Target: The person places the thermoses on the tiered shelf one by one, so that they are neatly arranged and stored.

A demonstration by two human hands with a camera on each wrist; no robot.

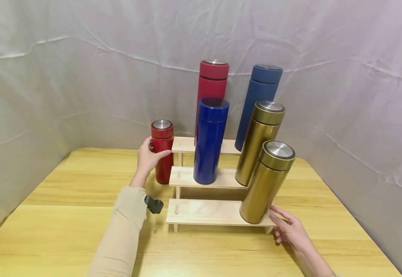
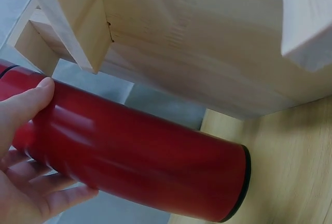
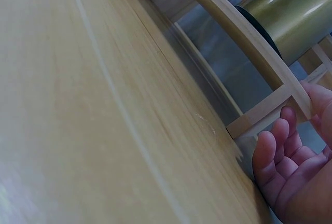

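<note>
My left hand (image 1: 148, 157) grips a short red thermos (image 1: 163, 144) with a steel-topped lid, thumb on the near side and fingers behind. The thermos is upright on the table, just left of a three-step wooden display stand (image 1: 204, 211). In the left wrist view, the red thermos (image 2: 135, 146) lies close along the stand's end. At the stand's right front corner, my right hand (image 1: 292, 231) holds the end of the lowest step, thumb on top and fingers curled below. A gold thermos (image 1: 267, 184) stands on that step beside my right hand.
On the middle step stand a glossy blue thermos (image 1: 210, 142) and another gold thermos (image 1: 260, 142). The top step carries a tall red thermos (image 1: 213, 84) and a matte blue one (image 1: 259, 100). Grey cloth (image 1: 118, 77) hangs behind the wooden table (image 1: 66, 215).
</note>
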